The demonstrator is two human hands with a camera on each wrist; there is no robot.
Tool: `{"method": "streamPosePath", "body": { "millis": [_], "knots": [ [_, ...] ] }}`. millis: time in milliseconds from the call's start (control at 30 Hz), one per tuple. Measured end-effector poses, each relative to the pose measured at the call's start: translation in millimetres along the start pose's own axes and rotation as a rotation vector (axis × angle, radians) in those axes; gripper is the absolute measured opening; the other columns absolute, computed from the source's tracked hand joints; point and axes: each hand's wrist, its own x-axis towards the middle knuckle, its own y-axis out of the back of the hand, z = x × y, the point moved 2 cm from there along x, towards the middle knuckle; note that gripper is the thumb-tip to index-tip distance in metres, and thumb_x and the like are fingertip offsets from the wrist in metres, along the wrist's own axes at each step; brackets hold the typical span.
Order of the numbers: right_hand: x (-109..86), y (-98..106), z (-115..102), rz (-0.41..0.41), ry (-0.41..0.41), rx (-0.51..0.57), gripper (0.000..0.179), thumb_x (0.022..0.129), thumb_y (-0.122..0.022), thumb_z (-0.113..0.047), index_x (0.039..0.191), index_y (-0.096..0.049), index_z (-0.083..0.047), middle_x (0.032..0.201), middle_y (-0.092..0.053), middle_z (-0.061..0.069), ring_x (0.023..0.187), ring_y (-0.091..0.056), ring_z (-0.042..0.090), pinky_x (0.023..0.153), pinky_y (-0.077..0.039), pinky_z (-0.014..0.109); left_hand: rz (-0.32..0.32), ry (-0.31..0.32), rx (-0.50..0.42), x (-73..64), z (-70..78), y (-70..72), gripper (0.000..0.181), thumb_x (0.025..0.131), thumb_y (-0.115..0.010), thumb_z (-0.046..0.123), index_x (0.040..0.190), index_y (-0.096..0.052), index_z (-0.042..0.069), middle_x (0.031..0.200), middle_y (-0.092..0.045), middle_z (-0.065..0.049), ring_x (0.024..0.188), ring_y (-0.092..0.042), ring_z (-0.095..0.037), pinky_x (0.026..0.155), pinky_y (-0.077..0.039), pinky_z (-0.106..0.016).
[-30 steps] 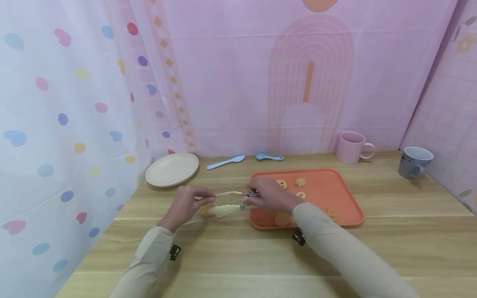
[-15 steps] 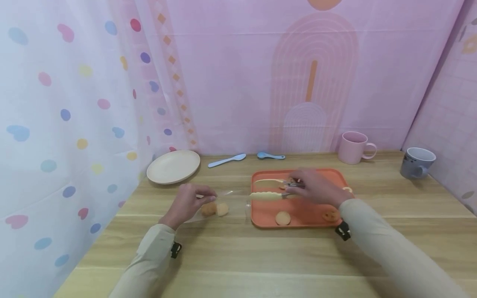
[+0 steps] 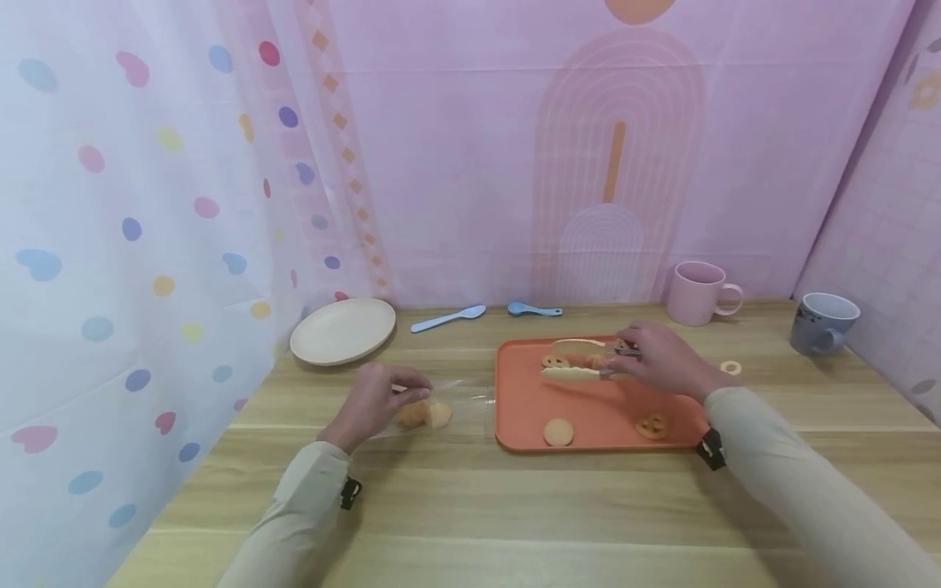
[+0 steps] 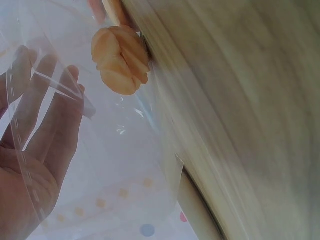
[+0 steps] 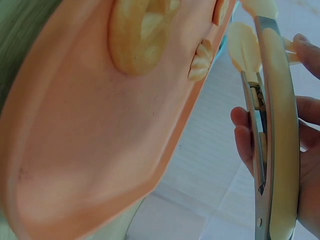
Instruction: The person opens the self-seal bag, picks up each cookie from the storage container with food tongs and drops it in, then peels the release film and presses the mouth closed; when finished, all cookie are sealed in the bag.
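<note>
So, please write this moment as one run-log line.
left hand: pinches clear bag, cookies inside | right hand: holds open tongs over orange tray | ring cookie: right of tray

The right hand (image 5: 310,167) curls its fingers (image 5: 243,135) round long cream-and-grey metal tongs (image 5: 283,135), whose pale cream tips (image 5: 243,47) stand parted above the fingers. Left of the fingers spreads a smooth orange tray (image 5: 95,125) with a raised rim. On it, above and left of the fingers, lie a large rounded tan biscuit (image 5: 135,57) and, nearer them, a small ribbed tan biscuit (image 5: 201,61). Far left of the fingers shows a blurred, greenish-brown table (image 5: 20,65)
</note>
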Motion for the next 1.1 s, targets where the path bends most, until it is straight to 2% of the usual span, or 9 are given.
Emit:
{"method": "streamPosePath", "body": {
  "millis": [133,267,367,567,767,1100],
  "knots": [
    [-0.4,-0.2,0.4,-0.046,-0.046,0.009,0.025,0.090,-0.075,-0.023,0.096,-0.070,0.001,0.076,-0.056,0.004,0.071,-0.048,0.016,0.061,-0.039,0.028,-0.007,-0.002,-0.006,0.8,-0.3,0.8,0.006,0.086,-0.077,0.008,0.090,-0.079,0.004,0.092,-0.080,-0.010,0.092,-0.076,-0.027,0.076,-0.065,-0.032],
    [1.6,-0.5,-2.8,-0.060,-0.060,0.012,0.021,0.091,-0.074,-0.020,0.080,-0.065,-0.005,0.066,-0.047,0.000,0.064,-0.042,0.013,0.057,-0.033,0.025,-0.012,-0.004,-0.018,0.5,-0.3,0.6,0.006,0.086,-0.077,0.007,0.090,-0.079,0.004,0.091,-0.079,-0.010,0.091,-0.076,-0.026,0.075,-0.065,-0.031],
    [2.9,0.7,-7.2,-0.058,-0.070,0.009,0.027,0.092,-0.073,-0.020,0.072,-0.060,-0.009,0.061,-0.041,-0.002,0.060,-0.039,0.012,0.055,-0.031,0.024,-0.017,0.000,-0.019,0.5,-0.6,0.7,0.006,0.086,-0.077,0.008,0.091,-0.079,0.004,0.092,-0.080,-0.010,0.091,-0.076,-0.026,0.074,-0.065,-0.031],
    [5.3,2.8,-15.4,-0.030,-0.042,0.038,0.035,0.091,-0.075,-0.023,0.066,-0.053,-0.012,0.058,-0.037,-0.004,0.058,-0.037,0.010,0.054,-0.029,0.021,-0.021,0.016,-0.023,0.8,-1.4,1.4,0.008,0.088,-0.076,0.009,0.093,-0.079,0.004,0.094,-0.079,-0.010,0.093,-0.076,-0.025,0.075,-0.065,-0.030],
    [6.9,3.7,-30.0,-0.043,0.009,0.074,0.033,0.089,-0.077,-0.026,0.067,-0.055,-0.014,0.059,-0.039,-0.007,0.059,-0.038,0.007,0.054,-0.030,0.020,-0.024,0.026,-0.025,-0.2,-1.4,1.4,0.008,0.087,-0.076,0.009,0.093,-0.079,0.003,0.094,-0.079,-0.010,0.092,-0.076,-0.025,0.074,-0.065,-0.030],
    [11.2,-1.8,-53.0,-0.135,0.059,0.128,0.021,0.091,-0.075,-0.026,0.076,-0.064,-0.018,0.064,-0.051,-0.007,0.060,-0.044,0.006,0.054,-0.036,0.019,-0.027,0.036,-0.022,-0.3,-0.1,1.0,0.009,0.088,-0.075,0.008,0.094,-0.078,0.002,0.094,-0.079,-0.011,0.091,-0.076,-0.025,0.075,-0.065,-0.030]
  ]
}}
